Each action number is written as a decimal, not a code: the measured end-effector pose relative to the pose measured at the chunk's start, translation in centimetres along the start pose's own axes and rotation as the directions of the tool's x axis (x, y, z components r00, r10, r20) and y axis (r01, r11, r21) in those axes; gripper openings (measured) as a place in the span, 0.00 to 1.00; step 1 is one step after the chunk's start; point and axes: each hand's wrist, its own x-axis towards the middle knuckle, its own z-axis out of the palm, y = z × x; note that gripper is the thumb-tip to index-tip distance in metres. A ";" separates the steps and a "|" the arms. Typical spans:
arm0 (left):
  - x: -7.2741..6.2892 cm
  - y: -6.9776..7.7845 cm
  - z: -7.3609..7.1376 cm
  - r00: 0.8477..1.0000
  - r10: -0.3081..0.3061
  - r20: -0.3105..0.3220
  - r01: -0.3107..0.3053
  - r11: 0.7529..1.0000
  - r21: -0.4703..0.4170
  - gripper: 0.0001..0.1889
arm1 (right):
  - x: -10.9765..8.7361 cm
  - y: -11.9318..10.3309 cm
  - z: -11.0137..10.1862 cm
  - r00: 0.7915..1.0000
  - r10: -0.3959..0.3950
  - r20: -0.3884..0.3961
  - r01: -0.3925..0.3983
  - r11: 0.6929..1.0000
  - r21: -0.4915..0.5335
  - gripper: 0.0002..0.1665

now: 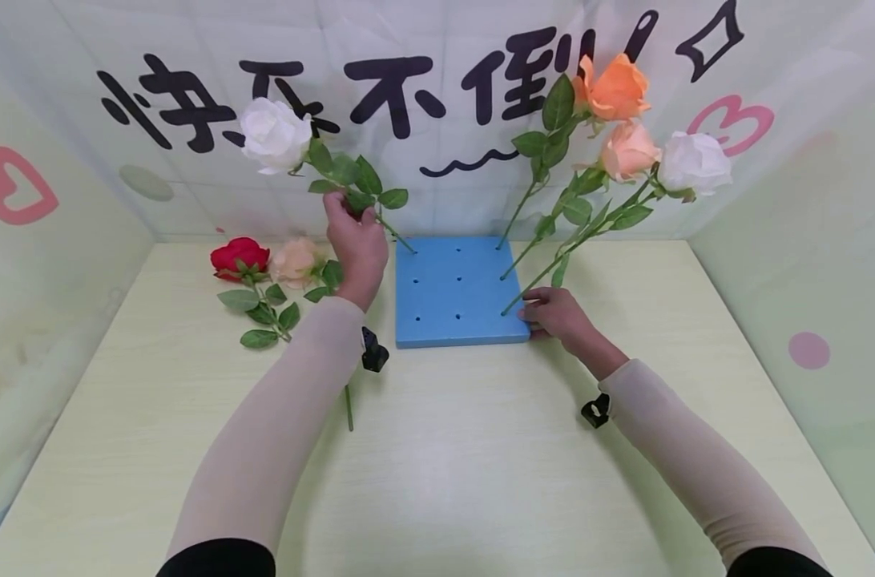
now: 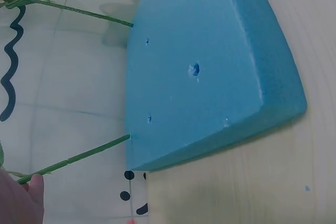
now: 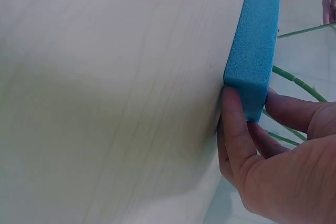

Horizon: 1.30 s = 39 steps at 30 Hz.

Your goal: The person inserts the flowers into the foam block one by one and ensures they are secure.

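Note:
My left hand (image 1: pixel 360 255) pinches the leafy stem of a white rose (image 1: pixel 275 135), whose bloom leans up and left. The lower end of that stem (image 2: pixel 86 155) meets the back left hole of a blue foam board (image 1: pixel 437 298). At the board's front right corner my right hand (image 1: pixel 563 319) grips the edge; in the right wrist view the thumb (image 3: pixel 294 111) lies over the top face and the fingers lie along the side and underneath. Along the board's right side stand an orange rose (image 1: pixel 616 88), a peach rose (image 1: pixel 628 151) and a second white rose (image 1: pixel 695 164).
Left of the board, a red rose (image 1: pixel 240 258) and a pale peach rose (image 1: pixel 296 262) lie on the wooden table (image 1: pixel 466 449), partly behind my left arm. Several bare holes show in the board. A printed white backdrop (image 1: pixel 380 32) rises behind the table.

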 end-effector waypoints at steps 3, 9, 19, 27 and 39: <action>0.0 0.0 0.1 1.000 0.008 0.010 -0.008 1.000 0.019 0.19 | 0.0 0.0 0.0 1.000 0.001 -0.002 -0.001 1.000 0.002 0.27; 0.3 0.0 0.3 1.000 0.000 0.029 -0.002 0.997 0.071 0.18 | 0.0 -0.1 0.0 1.000 0.006 0.002 -0.006 1.000 0.005 0.27; 0.6 -0.7 1.4 0.998 0.018 0.055 -0.028 0.983 0.184 0.16 | 0.0 0.1 -0.1 1.000 0.008 0.006 -0.008 1.000 0.009 0.27; 0.6 -0.9 1.7 0.997 0.067 0.047 -0.077 0.969 0.236 0.15 | 0.1 0.1 0.0 1.000 0.008 0.010 -0.008 1.000 0.011 0.27; 0.8 -1.0 1.4 0.986 0.104 0.132 -0.132 0.965 0.228 0.18 | 0.0 -0.1 -0.1 1.000 0.014 0.009 -0.014 1.000 0.000 0.27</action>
